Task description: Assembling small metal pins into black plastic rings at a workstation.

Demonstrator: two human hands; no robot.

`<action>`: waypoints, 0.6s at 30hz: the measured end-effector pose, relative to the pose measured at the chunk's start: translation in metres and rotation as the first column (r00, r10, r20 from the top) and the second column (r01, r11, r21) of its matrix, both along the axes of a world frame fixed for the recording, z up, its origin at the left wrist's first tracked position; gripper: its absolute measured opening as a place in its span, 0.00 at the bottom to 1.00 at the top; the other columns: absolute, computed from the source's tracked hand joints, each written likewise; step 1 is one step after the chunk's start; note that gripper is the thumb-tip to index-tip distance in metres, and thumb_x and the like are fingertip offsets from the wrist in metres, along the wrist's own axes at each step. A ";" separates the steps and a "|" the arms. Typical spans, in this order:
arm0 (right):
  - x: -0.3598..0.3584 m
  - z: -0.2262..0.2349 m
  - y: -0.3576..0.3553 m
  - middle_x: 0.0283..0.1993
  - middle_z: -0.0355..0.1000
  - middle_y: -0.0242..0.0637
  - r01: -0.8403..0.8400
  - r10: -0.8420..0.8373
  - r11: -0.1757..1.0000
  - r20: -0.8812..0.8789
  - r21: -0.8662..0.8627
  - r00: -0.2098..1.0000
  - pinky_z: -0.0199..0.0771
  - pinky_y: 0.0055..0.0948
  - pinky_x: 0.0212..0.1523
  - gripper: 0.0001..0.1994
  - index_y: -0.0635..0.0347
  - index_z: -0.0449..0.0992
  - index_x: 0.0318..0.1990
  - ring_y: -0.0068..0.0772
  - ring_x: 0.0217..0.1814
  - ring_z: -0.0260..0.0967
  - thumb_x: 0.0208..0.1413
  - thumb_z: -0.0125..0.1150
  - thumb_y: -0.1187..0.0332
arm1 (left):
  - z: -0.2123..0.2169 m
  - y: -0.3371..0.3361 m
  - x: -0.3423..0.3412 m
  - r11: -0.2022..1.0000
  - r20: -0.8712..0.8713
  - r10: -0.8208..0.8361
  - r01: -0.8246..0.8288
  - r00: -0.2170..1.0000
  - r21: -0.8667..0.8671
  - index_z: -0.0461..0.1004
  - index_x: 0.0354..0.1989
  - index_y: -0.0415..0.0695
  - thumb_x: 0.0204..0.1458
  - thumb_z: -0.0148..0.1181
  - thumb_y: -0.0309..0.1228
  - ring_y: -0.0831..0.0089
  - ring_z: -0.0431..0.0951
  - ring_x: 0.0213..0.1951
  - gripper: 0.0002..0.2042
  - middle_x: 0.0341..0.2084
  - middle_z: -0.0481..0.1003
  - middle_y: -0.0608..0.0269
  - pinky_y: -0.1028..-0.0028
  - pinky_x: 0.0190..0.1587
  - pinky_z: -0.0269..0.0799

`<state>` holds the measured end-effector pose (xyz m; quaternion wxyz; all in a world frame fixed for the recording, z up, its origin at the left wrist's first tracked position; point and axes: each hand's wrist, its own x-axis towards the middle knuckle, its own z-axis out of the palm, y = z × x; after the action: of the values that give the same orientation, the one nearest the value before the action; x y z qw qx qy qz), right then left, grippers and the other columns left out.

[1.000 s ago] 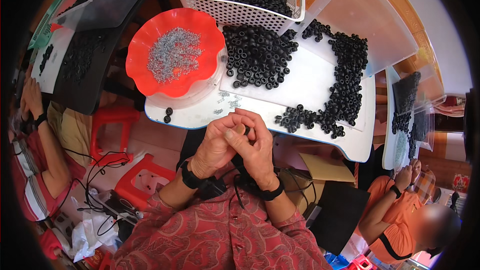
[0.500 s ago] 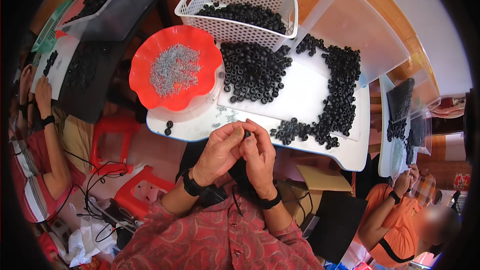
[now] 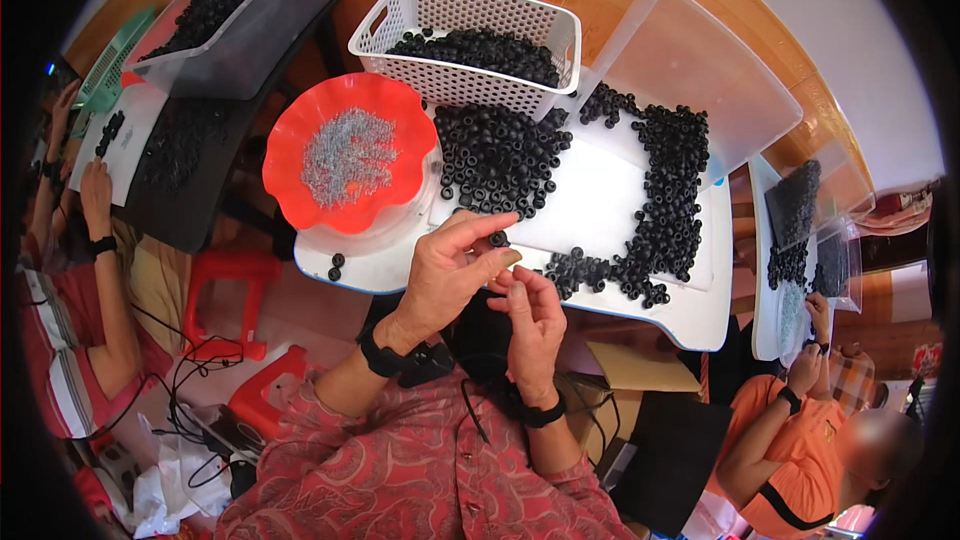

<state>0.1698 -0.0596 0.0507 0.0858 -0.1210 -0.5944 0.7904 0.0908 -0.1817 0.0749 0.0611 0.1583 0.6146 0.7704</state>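
Observation:
In front of the table's near edge, my left hand (image 3: 445, 275) holds a small black ring-shaped part (image 3: 498, 239) between thumb and fingers, its hole showing. Close below it, my right hand (image 3: 535, 325) has its thumb and fingers drawn together; anything in the grip is too small to make out. Beyond my hands lies a heap of the same black ring parts (image 3: 500, 155). To its left a red wavy-rimmed bowl (image 3: 290, 140) contains many tiny silvery metal pieces (image 3: 350, 155). More black parts (image 3: 670, 190) form a band along the right of the white board (image 3: 590, 195).
A white perforated basket (image 3: 470, 90) with black parts stands at the back, beside a clear plastic bin (image 3: 700, 70). Two loose parts (image 3: 336, 266) lie at the front left. A red stool (image 3: 230, 295) stands below. Co-workers sit at left and right, one in an orange shirt (image 3: 760, 440).
My hands have come slightly apart. The black part, earlier mostly hidden between both hands, now shows in my left fingers. The view has shifted a little.

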 end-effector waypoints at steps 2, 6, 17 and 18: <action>0.002 -0.001 0.000 0.49 0.73 0.45 -0.015 0.015 1.000 0.012 0.012 1.000 0.77 0.26 0.47 0.16 0.71 0.66 0.55 0.32 0.51 0.73 0.65 0.54 0.69 | 0.007 0.004 -0.008 0.999 -0.036 0.024 -0.025 0.999 -0.044 0.73 0.53 0.32 0.53 0.60 0.17 0.78 0.77 0.32 0.17 0.38 0.72 0.62 0.79 0.37 0.78; 0.008 -0.007 0.005 0.47 0.74 0.44 0.003 -0.003 1.000 0.061 0.011 0.998 0.77 0.25 0.44 0.14 0.71 0.68 0.53 0.31 0.48 0.75 0.64 0.55 0.72 | 0.024 0.015 -0.042 0.998 0.145 0.028 -0.019 0.989 -0.067 0.75 0.50 0.32 0.53 0.64 0.23 0.80 0.77 0.25 0.16 0.29 0.75 0.65 0.81 0.31 0.76; 0.019 -0.008 0.019 0.42 0.76 0.42 0.074 -0.077 0.996 0.040 0.052 0.996 0.77 0.23 0.40 0.11 0.69 0.71 0.49 0.29 0.42 0.76 0.63 0.56 0.72 | 0.050 0.048 -0.179 0.991 0.098 0.121 -0.125 0.988 0.037 0.74 0.30 0.31 0.53 0.65 0.30 0.77 0.75 0.20 0.12 0.22 0.74 0.62 0.77 0.27 0.81; 0.021 -0.010 0.022 0.42 0.76 0.42 0.096 -0.099 0.993 0.042 0.065 0.994 0.76 0.23 0.39 0.11 0.68 0.71 0.49 0.28 0.41 0.76 0.63 0.57 0.72 | 0.052 0.049 -0.176 0.991 0.102 0.123 -0.129 0.987 0.046 0.74 0.35 0.27 0.53 0.66 0.29 0.77 0.75 0.22 0.14 0.25 0.75 0.60 0.76 0.29 0.82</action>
<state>0.1912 -0.0371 0.0408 0.1146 -0.1647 -0.6140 0.7634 -0.0852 -0.1325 0.1265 0.0385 0.0824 0.5990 0.7956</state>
